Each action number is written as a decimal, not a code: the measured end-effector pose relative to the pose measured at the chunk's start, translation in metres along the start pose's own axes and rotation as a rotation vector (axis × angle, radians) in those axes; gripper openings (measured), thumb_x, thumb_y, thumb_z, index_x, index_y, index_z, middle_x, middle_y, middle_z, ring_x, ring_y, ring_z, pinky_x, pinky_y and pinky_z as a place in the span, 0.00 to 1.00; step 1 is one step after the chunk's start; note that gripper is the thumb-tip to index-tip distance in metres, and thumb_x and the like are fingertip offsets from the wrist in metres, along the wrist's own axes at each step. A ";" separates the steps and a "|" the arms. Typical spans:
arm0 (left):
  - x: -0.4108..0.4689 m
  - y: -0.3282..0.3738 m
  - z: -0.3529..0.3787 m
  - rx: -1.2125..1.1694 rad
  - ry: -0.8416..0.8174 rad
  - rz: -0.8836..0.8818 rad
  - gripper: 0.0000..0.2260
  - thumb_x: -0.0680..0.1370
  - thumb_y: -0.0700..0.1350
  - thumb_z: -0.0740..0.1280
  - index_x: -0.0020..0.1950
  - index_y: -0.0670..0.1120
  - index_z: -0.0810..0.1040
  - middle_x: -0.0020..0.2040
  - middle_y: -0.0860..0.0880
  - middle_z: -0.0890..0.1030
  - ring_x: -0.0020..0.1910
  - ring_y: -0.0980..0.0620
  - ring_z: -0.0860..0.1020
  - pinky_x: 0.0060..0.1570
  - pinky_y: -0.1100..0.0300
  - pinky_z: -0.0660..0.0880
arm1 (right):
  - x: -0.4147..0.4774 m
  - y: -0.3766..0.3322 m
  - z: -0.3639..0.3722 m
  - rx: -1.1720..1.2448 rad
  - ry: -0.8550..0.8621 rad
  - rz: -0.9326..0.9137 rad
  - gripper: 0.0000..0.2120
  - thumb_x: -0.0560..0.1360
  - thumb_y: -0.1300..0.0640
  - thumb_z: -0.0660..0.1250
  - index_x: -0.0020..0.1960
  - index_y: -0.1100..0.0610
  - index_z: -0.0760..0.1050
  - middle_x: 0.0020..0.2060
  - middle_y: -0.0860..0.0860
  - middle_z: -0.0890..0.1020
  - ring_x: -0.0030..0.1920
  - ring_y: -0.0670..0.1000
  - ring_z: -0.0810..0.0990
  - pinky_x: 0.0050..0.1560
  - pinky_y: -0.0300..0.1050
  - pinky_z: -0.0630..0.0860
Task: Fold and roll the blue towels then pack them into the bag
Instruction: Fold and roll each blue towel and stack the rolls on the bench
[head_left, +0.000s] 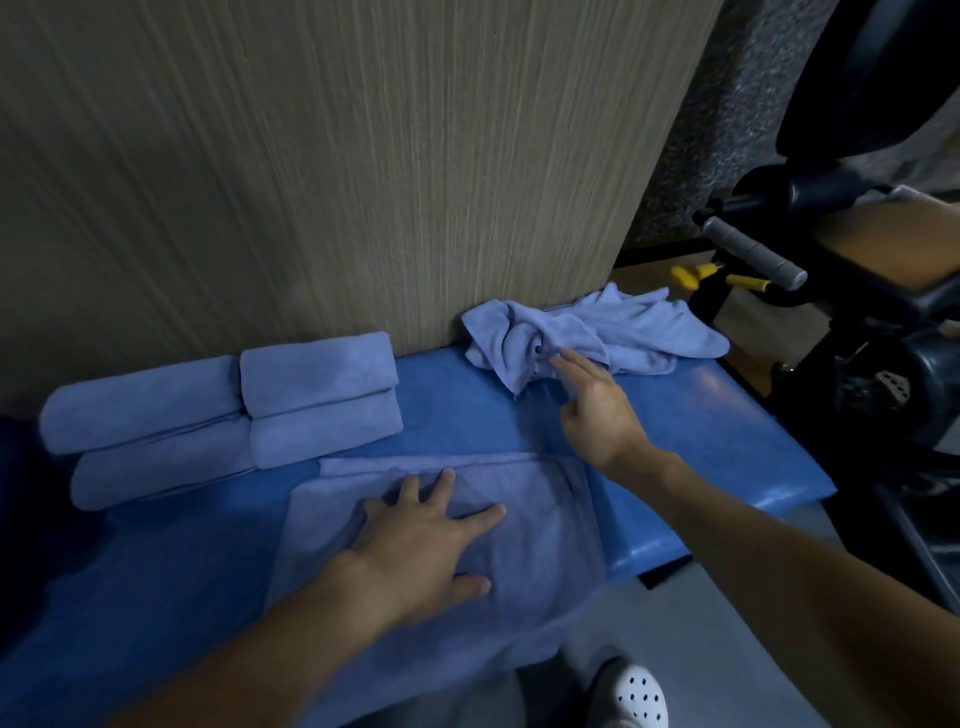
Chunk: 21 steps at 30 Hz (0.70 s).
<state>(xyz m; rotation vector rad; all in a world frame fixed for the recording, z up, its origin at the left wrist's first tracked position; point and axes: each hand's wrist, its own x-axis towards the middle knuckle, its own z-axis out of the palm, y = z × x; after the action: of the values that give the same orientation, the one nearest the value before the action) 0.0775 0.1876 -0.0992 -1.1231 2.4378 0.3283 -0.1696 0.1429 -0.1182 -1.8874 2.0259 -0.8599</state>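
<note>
Folding stage here: the left hand (426, 540) lies flat, fingers spread, pinning the flat towel (519, 535) on the blue bench (727, 431). The right hand (597, 405), open and holding nothing, touches the crumpled towels (602, 332) by the wall. Four rolled towels (228, 410) wait left. No bag visible. The towel's near edge overhangs; rolling needs the clear bench between.

Dim, soft, wide-angle edge distortion
</note>
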 end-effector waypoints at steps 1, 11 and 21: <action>0.000 0.000 0.000 -0.001 0.001 -0.002 0.32 0.77 0.69 0.57 0.75 0.70 0.44 0.81 0.45 0.41 0.77 0.35 0.46 0.69 0.32 0.57 | -0.005 0.002 0.000 -0.004 -0.006 -0.009 0.30 0.68 0.70 0.57 0.69 0.57 0.71 0.71 0.56 0.70 0.70 0.60 0.68 0.64 0.61 0.71; -0.005 0.003 0.003 -0.005 0.055 -0.001 0.32 0.76 0.68 0.57 0.75 0.70 0.43 0.81 0.46 0.41 0.77 0.36 0.46 0.68 0.30 0.54 | -0.061 -0.014 0.015 -0.263 -0.234 0.076 0.10 0.75 0.47 0.66 0.39 0.47 0.66 0.43 0.47 0.73 0.52 0.53 0.72 0.47 0.48 0.61; 0.005 0.012 0.002 -0.134 0.312 -0.029 0.29 0.79 0.63 0.56 0.78 0.60 0.52 0.77 0.49 0.58 0.74 0.44 0.59 0.69 0.41 0.60 | -0.079 0.004 -0.010 -0.274 -0.073 0.058 0.07 0.77 0.57 0.63 0.43 0.56 0.66 0.38 0.56 0.79 0.42 0.61 0.76 0.41 0.50 0.66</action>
<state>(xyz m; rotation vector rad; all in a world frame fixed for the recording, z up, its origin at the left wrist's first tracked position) 0.0660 0.1924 -0.1035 -1.3544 2.6991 0.3329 -0.1674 0.2217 -0.1290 -1.9512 2.2355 -0.5125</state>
